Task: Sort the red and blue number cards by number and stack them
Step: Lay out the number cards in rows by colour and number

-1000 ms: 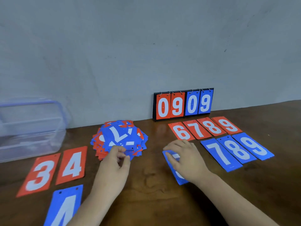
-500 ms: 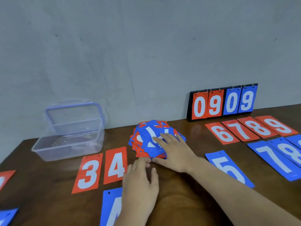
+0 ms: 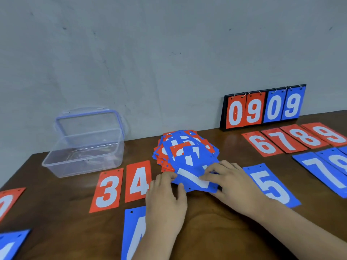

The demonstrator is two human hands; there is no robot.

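A loose pile of red and blue number cards (image 3: pixel 185 149) lies mid-table near the wall. At its near edge a blue card (image 3: pixel 193 178) is drawn toward me; my left hand (image 3: pixel 166 201) pinches its left side and my right hand (image 3: pixel 233 184) grips its right side. Laid out flat are a red 3 (image 3: pixel 107 191), red 4 (image 3: pixel 138 182), blue 4 (image 3: pixel 134 233), blue 5 (image 3: pixel 271 185), red 6 (image 3: pixel 262 144), red 7 (image 3: pixel 282 140), red 8 (image 3: pixel 305 137), red 9 (image 3: pixel 327 133) and blue 7 (image 3: pixel 323 173).
A clear plastic box (image 3: pixel 84 147) with its lid up stands at the back left. A flip scoreboard reading 0909 (image 3: pixel 262 108) leans on the wall. More cards lie at the left edge, red (image 3: pixel 7 201) and blue (image 3: pixel 11 244). The table's left edge (image 3: pixel 16 171) runs diagonally.
The view has swung left. My right hand left the blue 5 and went to the pile. Both hands have pulled a blue card off the pile's near edge.
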